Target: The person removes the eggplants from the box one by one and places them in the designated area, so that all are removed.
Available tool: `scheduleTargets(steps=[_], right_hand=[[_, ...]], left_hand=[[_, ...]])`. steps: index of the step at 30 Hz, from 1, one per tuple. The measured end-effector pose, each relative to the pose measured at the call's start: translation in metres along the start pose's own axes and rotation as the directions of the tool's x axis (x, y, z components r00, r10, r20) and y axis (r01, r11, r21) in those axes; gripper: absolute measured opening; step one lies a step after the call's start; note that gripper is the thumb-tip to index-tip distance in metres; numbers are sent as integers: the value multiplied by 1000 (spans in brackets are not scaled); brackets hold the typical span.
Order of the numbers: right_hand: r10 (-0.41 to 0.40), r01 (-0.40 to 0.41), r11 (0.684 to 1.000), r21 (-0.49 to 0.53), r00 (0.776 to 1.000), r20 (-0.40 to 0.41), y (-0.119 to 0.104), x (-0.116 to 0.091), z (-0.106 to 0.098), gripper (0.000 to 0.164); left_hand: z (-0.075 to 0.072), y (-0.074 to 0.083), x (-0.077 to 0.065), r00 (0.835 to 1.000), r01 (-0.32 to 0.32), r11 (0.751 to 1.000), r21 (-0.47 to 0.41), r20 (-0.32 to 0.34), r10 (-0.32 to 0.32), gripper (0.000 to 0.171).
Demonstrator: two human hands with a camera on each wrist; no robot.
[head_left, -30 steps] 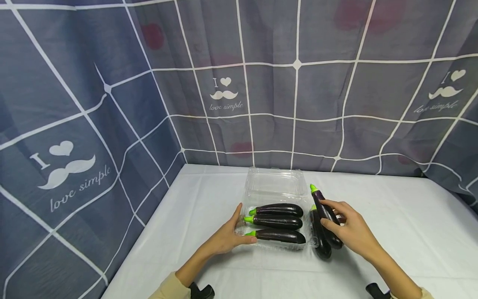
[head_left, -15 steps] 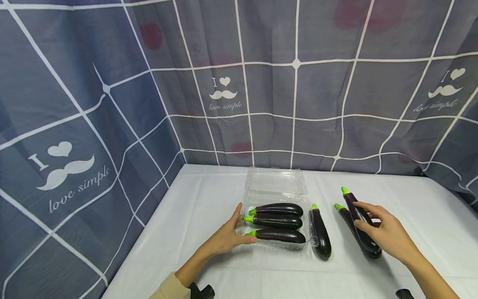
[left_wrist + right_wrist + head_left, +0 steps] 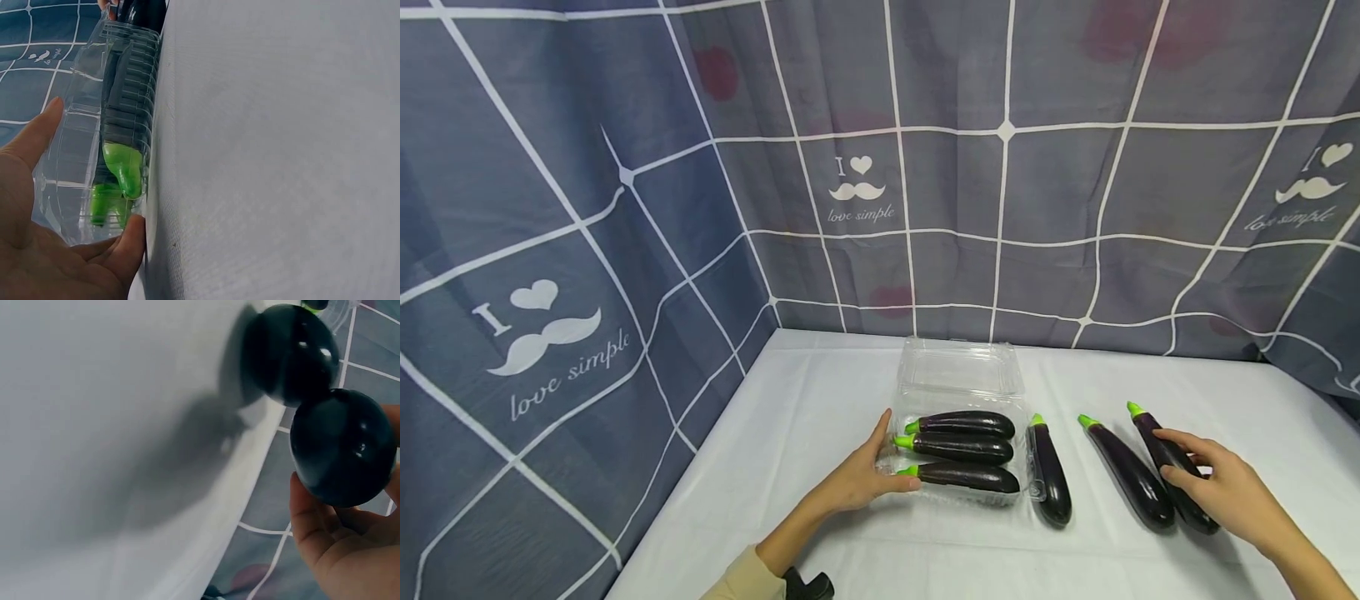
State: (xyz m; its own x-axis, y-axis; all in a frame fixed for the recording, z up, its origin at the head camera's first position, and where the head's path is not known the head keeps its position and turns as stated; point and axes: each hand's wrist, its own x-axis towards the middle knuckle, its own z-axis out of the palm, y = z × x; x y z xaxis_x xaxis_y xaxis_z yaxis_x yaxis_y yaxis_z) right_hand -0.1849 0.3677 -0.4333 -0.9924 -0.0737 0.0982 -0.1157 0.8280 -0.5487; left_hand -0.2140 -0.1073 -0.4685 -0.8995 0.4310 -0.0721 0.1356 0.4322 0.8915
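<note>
My left hand (image 3: 855, 477) is spread against the left end of a clear plastic container (image 3: 951, 493), thumb at its front corner and straight forefinger toward the back. Three eggplants lie crosswise in its tray, the nearest (image 3: 968, 477) with its green stem by my thumb. In the left wrist view green stems (image 3: 123, 167) show through the ribbed wall. At the right, my right hand (image 3: 1225, 485) holds an eggplant (image 3: 1167, 457) between thumb and fingers, stem pointing away. Another eggplant (image 3: 1127, 473) lies just left of it. In the right wrist view the held eggplant's rounded end (image 3: 344, 448) hides part of the fingers.
One more eggplant (image 3: 1050, 473) lies beside the container's right edge, stem away from me. The container's lid (image 3: 961, 367) is folded back behind the tray. A white cloth (image 3: 820, 375) covers the table, and a grey-blue checked curtain (image 3: 947, 192) stands behind and to the left.
My right hand has moved right from beside the container with two eggplants. One now lies apart on the cloth, and the other is still in my fingers. The left hand has stayed put.
</note>
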Motion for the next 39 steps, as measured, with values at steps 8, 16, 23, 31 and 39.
scheduleTargets(steps=[8,16,23,31,39], right_hand=[[0,0,1000,11,999,34,2,4,11,53],[-6,4,999,35,999,52,2,4,17,53],[-7,1,997,78,997,83,4,3,22,51],[-22,13,997,81,993,119,1,5,27,50],[-59,51,996,74,993,105,-5,7,32,47]], left_hand=[[-1,2,0,1000,2,1000,8,-15,-2,117],[-1,2,0,1000,7,1000,14,-11,-7,117],[0,1,-1,1000,14,1000,-1,-5,-14,117],[1,0,0,1000,11,1000,7,-7,-11,117],[1,-1,1,1000,6,1000,4,-9,-6,117]])
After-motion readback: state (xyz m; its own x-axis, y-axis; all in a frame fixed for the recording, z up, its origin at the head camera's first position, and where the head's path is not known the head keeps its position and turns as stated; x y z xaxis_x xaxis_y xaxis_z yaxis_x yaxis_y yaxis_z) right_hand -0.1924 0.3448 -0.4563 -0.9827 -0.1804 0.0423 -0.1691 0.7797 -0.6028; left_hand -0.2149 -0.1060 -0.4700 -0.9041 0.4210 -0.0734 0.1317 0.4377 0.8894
